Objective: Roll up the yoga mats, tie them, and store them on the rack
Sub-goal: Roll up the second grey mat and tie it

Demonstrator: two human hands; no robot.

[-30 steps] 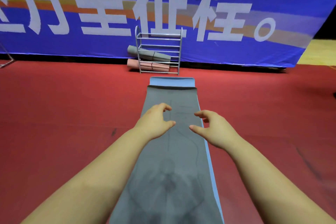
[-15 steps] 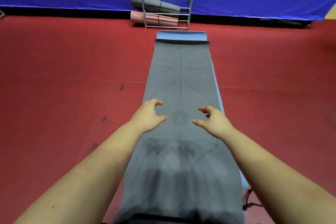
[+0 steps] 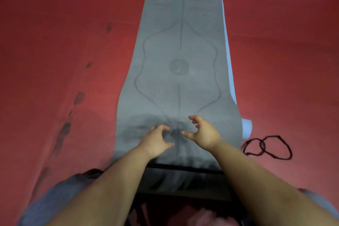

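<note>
Landmark: grey yoga mat (image 3: 176, 79), lying flat and unrolled on the red floor (image 3: 55, 60).
Left hand (image 3: 156, 140): above the mat's near part, left of its centre line, fingers loosely curled, holding nothing.
Right hand (image 3: 205, 134): just right of the centre line, fingers spread and bent, empty.
Blue mat (image 3: 246, 128): beneath the grey one, showing along its right edge.
Black cords (image 3: 266, 147): on the floor, right of the mat's near corner.
Long axis: runs straight away from the person.
Key relation: the near short edge lies behind both hands, toward the body; both look equally near.
</note>
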